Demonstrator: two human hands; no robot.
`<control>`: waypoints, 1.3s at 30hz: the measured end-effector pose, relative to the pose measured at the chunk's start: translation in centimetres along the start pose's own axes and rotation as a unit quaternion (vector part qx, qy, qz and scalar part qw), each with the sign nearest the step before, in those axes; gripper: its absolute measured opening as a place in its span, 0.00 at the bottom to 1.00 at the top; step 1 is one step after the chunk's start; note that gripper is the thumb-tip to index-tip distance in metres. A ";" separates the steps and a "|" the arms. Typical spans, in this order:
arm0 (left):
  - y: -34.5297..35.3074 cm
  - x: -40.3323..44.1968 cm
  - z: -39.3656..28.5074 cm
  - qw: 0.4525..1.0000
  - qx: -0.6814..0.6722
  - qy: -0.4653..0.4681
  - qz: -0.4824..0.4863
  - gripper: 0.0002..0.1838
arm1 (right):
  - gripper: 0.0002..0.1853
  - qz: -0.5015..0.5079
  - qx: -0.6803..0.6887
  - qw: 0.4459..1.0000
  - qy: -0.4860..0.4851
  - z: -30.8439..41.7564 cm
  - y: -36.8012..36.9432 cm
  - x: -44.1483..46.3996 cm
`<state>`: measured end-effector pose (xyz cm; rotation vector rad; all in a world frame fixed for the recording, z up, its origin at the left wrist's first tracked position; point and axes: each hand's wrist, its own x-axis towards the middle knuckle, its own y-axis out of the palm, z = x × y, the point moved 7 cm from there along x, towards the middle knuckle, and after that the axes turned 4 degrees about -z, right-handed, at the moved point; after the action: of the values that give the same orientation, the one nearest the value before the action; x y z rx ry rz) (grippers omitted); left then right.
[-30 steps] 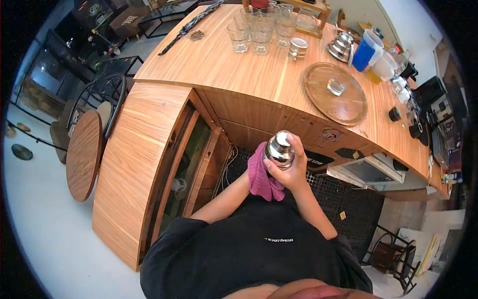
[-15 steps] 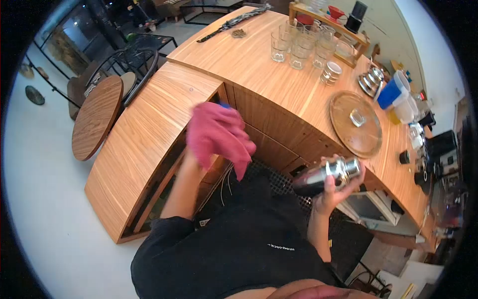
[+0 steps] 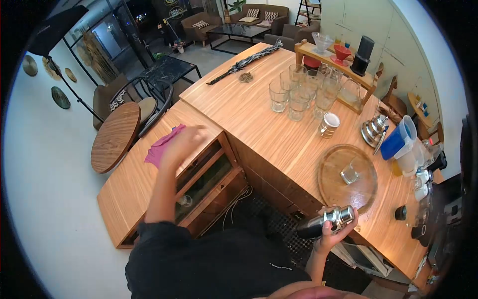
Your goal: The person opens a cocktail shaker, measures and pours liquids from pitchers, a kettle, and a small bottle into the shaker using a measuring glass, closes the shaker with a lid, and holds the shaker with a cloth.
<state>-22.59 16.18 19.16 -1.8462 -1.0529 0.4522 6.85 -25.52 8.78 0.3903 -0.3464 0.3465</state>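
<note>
My left hand (image 3: 183, 144) is over the lower counter on the left, slightly blurred, with its fingers stretched out and nothing gripped. Partly hidden behind that hand, a pink cloth (image 3: 162, 148) lies on the wood. A shiny metal cocktail shaker (image 3: 331, 221) is in my right hand (image 3: 332, 239), tilted, its capped end pointing up and right. My fingers wrap around its body beside the counter's edge. Just beyond it, a round wooden tray (image 3: 331, 174) carries a small clear glass (image 3: 349, 174).
Several clear glasses (image 3: 298, 105) stand on the main counter (image 3: 259, 109), near a striped cup (image 3: 329, 124). Farther right are a metal kettle (image 3: 374, 130) and a blue-and-clear pitcher (image 3: 398, 139). A wooden rack (image 3: 343, 67) holds a red dripper (image 3: 341, 54). An open shelf (image 3: 209, 182) faces me on the left.
The pink cloth has gone from my left hand to the left counter, and that hand has moved left. My right hand still holds the shaker. The view has tilted up.
</note>
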 end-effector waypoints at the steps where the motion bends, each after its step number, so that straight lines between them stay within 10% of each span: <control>1: 2.6 -0.4 -4.1 0.985 -0.157 -0.022 0.068 0.29 | 0.49 -0.014 -0.031 0.999 -0.002 0.5 -0.5 0.8; 5: 5.7 -5.9 -24.5 0.725 -0.557 0.240 0.326 0.47 | 0.50 -0.039 -0.070 0.997 0.006 0.7 -2.7 3.2; 11: 1.5 -12.1 -36.8 0.310 -0.689 0.191 0.627 0.64 | 0.50 -0.064 -0.071 0.995 0.019 0.8 -4.8 5.2; 39: 8.0 -11.0 -39.7 0.062 -0.631 0.136 0.761 0.63 | 0.48 -0.189 -0.066 0.978 -0.064 4.9 -4.3 6.8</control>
<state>1.87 -15.95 30.76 1.6539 -1.1770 0.0180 13.30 -29.54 14.35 0.3403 -0.4101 -0.0748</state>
